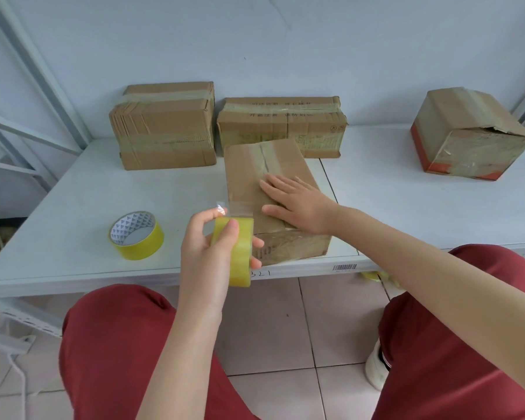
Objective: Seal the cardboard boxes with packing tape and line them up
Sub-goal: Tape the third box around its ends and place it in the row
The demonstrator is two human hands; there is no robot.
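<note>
Head view: your left hand (pixel 205 250) hides part of the clear tape roll (pixel 236 253), its fingers curled round it. A clear strip leads from the roll toward the nearest box (pixel 249 177); where it ends is hard to make out. Your right hand (pixel 297 204) lies flat on that box's top, fingers straight and spread. Print on the middle rear box (pixel 281 125) is too blurred to read. A barcode label (pixel 344 267) marks the front edge of the white surface (pixel 73 201), where the nearest box stands. A yellow tape roll (pixel 137 234) lies to its left. The wall (pixel 285 40) is pale and the floor (pixel 270 328) is tiled.
</note>
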